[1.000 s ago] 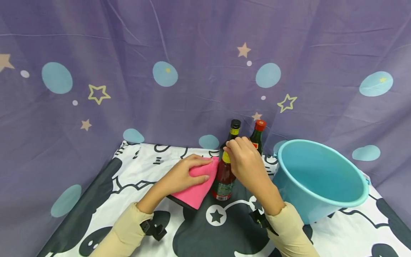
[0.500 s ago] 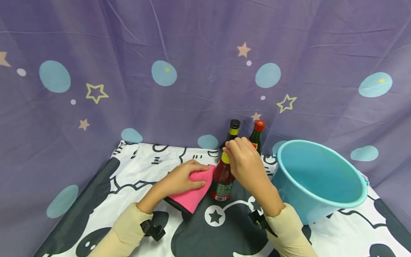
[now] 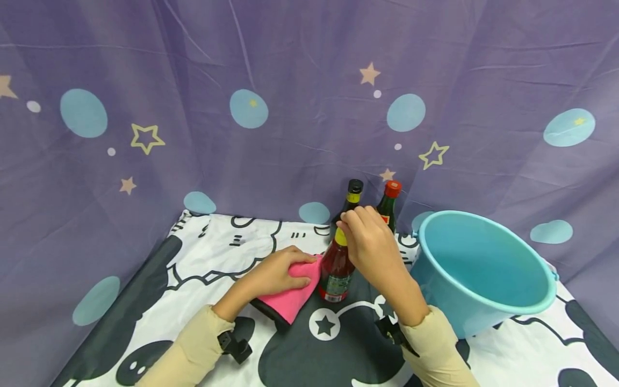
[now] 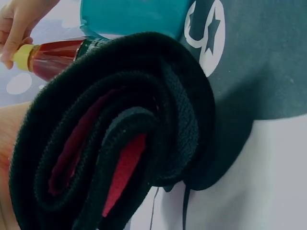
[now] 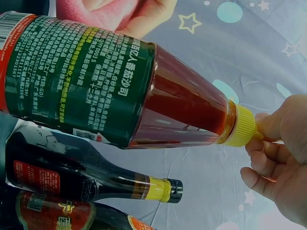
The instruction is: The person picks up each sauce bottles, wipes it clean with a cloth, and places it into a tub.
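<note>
My left hand (image 3: pixel 276 275) grips a folded pink cloth (image 3: pixel 294 300) with dark edging, right at the left side of a ketchup bottle (image 3: pixel 335 264). Seen from the left wrist, the cloth (image 4: pixel 125 170) is rolled in several layers and covers much of that view. The bottle stands upright on the patterned cover. With thumb and fingertips, my right hand (image 3: pixel 371 241) pinches its yellow cap (image 5: pixel 241 126). A green label (image 5: pixel 81 79) with printed text wraps the bottle's body in the right wrist view.
Close behind the ketchup stand a dark bottle with a black cap (image 3: pixel 355 186) and a green one with a red cap (image 3: pixel 393 188). A light blue bucket (image 3: pixel 447 301) is to the right. A purple curtain (image 3: pixel 309 70) hangs behind the black-and-white cover (image 3: pixel 232 228).
My left hand has moved the cloth down along the bottle's side and slightly left, toward its lower part. The right hand and the bottle have stayed in place.
</note>
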{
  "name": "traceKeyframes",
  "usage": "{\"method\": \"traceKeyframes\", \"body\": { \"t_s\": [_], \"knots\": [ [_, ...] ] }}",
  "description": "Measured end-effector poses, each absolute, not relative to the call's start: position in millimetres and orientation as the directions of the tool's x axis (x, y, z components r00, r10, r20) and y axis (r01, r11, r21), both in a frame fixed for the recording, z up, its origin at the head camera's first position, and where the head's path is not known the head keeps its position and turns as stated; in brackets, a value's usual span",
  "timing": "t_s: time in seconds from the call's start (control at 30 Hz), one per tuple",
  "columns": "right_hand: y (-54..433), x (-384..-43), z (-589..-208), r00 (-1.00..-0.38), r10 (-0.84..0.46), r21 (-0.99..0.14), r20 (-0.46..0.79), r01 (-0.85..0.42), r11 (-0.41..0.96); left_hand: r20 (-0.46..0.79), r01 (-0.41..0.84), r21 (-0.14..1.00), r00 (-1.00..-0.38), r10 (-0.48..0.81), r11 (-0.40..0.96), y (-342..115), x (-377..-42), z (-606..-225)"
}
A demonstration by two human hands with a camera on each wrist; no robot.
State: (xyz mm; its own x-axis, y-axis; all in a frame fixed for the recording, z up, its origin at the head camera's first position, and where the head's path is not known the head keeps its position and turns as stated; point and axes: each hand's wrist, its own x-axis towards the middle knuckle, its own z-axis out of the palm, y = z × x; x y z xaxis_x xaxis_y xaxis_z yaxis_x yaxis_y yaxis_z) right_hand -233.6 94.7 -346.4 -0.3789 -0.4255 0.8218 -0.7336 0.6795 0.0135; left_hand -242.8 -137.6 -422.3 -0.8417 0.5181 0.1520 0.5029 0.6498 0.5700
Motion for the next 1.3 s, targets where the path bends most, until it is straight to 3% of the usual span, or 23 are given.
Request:
{"method": "traceKeyframes", "body": {
  "t_s": [0.33,0.63,1.07,1.3],
  "knots": [
    [94.7,-233.6,-346.6,-0.381,-0.422,0.008,0.823,-0.734,0.679,0.044,0.468,0.535,-0.847,0.530,0.703,-133.9,-248.8,-436.8],
    [95.6,-229.2,-342.0,-0.381,-0.428,0.029,0.819,-0.718,0.695,0.047,0.503,0.528,-0.822,0.568,0.684,-138.0,-249.4,-428.4],
    [97.5,-221.1,-334.5,-0.502,-0.567,0.188,0.653,-0.618,0.764,0.063,0.535,0.535,-0.797,0.601,0.654,-149.4,-248.8,-413.5],
    [99.7,-223.6,-328.2,-0.473,-0.677,0.332,0.563,-0.621,0.710,0.063,0.537,0.543,-0.793,0.606,0.645,-151.4,-250.5,-412.8]
  ]
}}
